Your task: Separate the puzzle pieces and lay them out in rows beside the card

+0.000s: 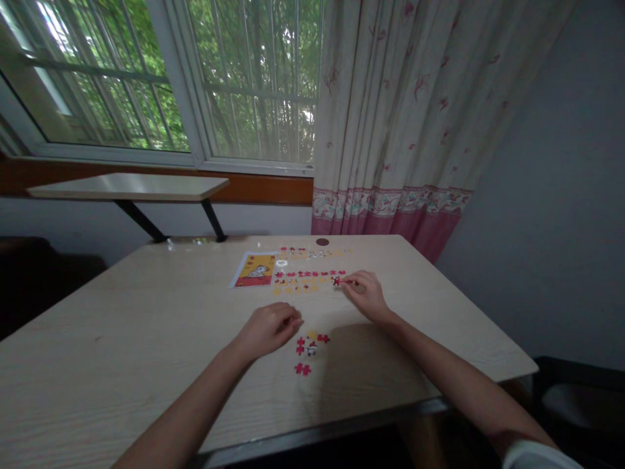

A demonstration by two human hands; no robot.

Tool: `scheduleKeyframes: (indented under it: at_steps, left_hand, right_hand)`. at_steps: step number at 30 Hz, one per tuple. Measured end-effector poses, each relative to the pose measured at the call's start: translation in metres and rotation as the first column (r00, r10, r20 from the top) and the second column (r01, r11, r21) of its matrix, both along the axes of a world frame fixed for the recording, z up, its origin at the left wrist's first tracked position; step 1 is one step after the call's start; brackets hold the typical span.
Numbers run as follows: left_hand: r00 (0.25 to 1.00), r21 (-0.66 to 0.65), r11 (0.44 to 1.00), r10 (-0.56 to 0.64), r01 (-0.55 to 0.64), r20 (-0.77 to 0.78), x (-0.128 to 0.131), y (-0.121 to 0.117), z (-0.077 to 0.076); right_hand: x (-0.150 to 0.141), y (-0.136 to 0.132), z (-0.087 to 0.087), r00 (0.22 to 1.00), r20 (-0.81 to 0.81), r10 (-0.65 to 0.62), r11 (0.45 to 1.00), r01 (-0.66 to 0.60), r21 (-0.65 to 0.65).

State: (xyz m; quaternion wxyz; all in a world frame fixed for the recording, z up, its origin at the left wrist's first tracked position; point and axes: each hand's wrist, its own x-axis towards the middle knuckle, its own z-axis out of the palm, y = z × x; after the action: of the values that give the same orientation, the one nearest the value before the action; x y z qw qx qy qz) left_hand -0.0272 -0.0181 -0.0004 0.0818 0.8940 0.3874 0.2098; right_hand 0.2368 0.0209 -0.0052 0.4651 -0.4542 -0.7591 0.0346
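Observation:
Between the thumb and fingers of my right hand (367,293) is a red and dark jigsaw puzzle piece (336,281), at the right end of the laid-out rows. My left hand (273,327) rests on the table with its fingers curled in; whatever they may hold is hidden. Just right of and below it lie several puzzle pieces, among them a red joined pair (303,369), a white and dark piece (311,348) and a yellow piece (311,335). Farther back, red pieces (307,273) form a row, with yellow pieces (293,282) in rows beneath it.
A picture sheet (254,270) with a white animal on yellow and red lies left of the rows. More pieces (317,254) are lined up behind. A round dark disc (322,241) sits near the table's (122,352) far edge. A raised shelf (129,186) stands at the back left.

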Motion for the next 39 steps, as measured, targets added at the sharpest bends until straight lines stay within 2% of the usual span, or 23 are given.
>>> scheduleKeyframes:
  at_steps: [12,19,23,26,30,32,35,39]
  left_hand:
    - [1.000,-0.004,1.000,-0.007,0.007,-0.025,0.001,-0.001,0.002]
    - [1.000,0.001,1.000,-0.013,0.013,-0.011,0.001,-0.002,0.003]
    - [1.000,0.008,1.000,-0.007,0.007,-0.012,0.001,-0.002,0.002]
    - [1.000,0.006,1.000,-0.016,0.016,-0.012,0.001,-0.003,0.002]
    - [1.000,-0.003,1.000,-0.026,0.026,-0.013,0.002,-0.003,0.002]
    - [1.000,-0.001,1.000,-0.017,0.017,-0.016,0.002,-0.003,0.002]
    - [1.000,0.005,1.000,-0.009,0.009,-0.022,0.001,-0.003,0.002]
    - [1.000,-0.006,1.000,-0.007,0.007,-0.028,0.002,-0.004,0.003]
  right_hand:
    - [-0.005,0.001,0.003,0.999,-0.037,-0.001,0.999,-0.001,-0.038]
    - [-0.013,0.000,0.002,0.991,-0.119,0.054,0.994,-0.065,-0.088]
    - [-0.013,0.009,0.004,0.985,-0.157,0.067,0.991,-0.085,-0.106]
    - [-0.010,0.028,0.011,0.996,-0.055,0.075,0.994,-0.079,-0.076]
    - [-0.013,0.071,0.027,0.994,0.088,0.069,0.997,-0.064,-0.053]
    - [-0.019,0.097,0.035,0.997,0.078,0.022,0.990,-0.011,-0.141]
    - [-0.033,0.136,0.043,0.991,0.122,-0.053,0.950,0.088,-0.298]
    - [-0.049,0.173,0.038,0.977,0.197,-0.076,0.931,0.140,-0.337]
